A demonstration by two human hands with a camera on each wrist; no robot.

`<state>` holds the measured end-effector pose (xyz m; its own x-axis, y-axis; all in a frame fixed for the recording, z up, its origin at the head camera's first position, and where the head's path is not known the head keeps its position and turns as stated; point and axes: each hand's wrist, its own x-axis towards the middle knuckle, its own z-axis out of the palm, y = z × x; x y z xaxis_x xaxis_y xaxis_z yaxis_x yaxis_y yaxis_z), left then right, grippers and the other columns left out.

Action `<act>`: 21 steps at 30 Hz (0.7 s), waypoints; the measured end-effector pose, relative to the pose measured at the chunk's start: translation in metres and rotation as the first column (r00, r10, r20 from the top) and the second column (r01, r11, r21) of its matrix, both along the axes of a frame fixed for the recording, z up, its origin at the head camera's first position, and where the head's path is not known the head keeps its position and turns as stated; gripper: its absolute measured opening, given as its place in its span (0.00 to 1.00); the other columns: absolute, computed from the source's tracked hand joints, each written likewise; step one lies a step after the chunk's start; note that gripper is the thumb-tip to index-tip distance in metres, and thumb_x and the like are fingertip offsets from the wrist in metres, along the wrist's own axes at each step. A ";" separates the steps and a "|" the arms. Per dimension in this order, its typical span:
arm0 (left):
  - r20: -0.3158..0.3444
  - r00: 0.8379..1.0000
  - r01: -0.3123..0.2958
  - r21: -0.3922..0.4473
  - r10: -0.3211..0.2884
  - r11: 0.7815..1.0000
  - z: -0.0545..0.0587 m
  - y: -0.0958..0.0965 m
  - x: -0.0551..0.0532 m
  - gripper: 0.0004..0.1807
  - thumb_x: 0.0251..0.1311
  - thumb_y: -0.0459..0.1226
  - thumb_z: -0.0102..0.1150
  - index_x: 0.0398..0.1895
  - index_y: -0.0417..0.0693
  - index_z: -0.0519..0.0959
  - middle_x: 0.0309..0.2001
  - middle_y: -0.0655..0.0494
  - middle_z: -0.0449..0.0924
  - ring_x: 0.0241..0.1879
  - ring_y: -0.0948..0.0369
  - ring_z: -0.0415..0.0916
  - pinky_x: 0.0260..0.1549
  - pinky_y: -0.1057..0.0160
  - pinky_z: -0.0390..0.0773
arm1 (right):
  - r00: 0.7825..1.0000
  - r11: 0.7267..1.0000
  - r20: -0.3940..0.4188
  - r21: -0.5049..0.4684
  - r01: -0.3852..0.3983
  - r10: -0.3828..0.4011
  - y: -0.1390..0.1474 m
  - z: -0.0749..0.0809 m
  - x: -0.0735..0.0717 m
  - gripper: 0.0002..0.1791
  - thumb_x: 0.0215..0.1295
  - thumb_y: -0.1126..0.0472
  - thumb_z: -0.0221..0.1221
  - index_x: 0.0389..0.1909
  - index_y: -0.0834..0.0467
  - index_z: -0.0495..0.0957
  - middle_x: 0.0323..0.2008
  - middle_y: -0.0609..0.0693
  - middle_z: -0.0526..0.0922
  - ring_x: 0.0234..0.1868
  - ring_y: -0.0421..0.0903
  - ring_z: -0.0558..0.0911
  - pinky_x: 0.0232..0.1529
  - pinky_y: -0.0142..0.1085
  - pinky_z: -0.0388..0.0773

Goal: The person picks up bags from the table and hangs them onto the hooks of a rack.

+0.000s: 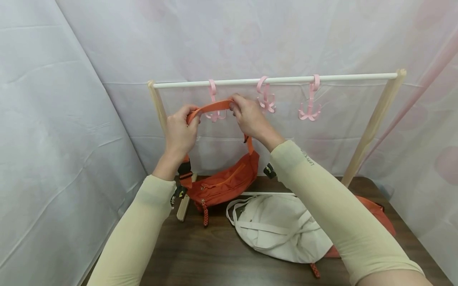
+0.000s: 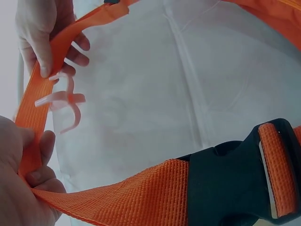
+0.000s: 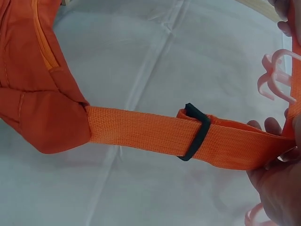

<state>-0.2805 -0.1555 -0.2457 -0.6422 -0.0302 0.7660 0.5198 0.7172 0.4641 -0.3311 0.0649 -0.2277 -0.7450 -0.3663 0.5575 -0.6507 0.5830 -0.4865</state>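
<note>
An orange waist bag (image 1: 229, 180) hangs by its strap (image 1: 214, 106) from both hands, its body just over the table. My left hand (image 1: 181, 129) pinches the strap on the left side, above the black buckle (image 2: 235, 181). The right hand (image 1: 250, 119) grips the same strap further right, beyond the black slider (image 3: 195, 132). Between the hands the strap is stretched in front of the leftmost pink hook hanger (image 1: 212, 88); whether it touches the prongs, I cannot tell. In the left wrist view, pink prongs (image 2: 61, 99) show beside the strap.
A white rod (image 1: 350, 77) on wooden posts (image 1: 373, 127) carries two more pink hangers, a middle one (image 1: 265, 97) and a right one (image 1: 310, 105). On the brown table (image 1: 200, 254) lie a cream bag (image 1: 279, 230) and another red-orange item (image 1: 379, 216), partly behind the right sleeve.
</note>
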 end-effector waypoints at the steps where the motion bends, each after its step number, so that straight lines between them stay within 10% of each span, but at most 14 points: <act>1: 0.002 1.000 -0.002 -0.001 0.002 1.000 0.000 0.000 0.000 0.09 0.76 0.34 0.62 0.49 0.38 0.86 0.34 0.46 0.87 0.27 0.52 0.75 0.27 0.59 0.71 | 1.000 1.000 0.014 0.002 0.001 -0.001 0.000 0.000 0.000 0.11 0.86 0.58 0.50 0.56 0.58 0.78 0.45 0.58 0.83 0.41 0.51 0.77 0.43 0.42 0.76; 21: 0.096 0.995 -0.032 0.004 0.031 0.999 -0.012 -0.004 -0.016 0.10 0.77 0.36 0.61 0.53 0.40 0.85 0.39 0.46 0.88 0.32 0.52 0.79 0.32 0.56 0.76 | 0.995 0.999 0.083 0.031 0.044 -0.047 -0.006 -0.015 -0.005 0.12 0.86 0.56 0.50 0.58 0.56 0.78 0.47 0.56 0.84 0.41 0.52 0.77 0.44 0.43 0.76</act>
<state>-0.2967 -0.1593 -0.2580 -0.7116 -0.0558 0.7004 0.4495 0.7299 0.5149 -0.3358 0.0592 -0.2428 -0.8049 -0.3462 0.4820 -0.5809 0.6258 -0.5205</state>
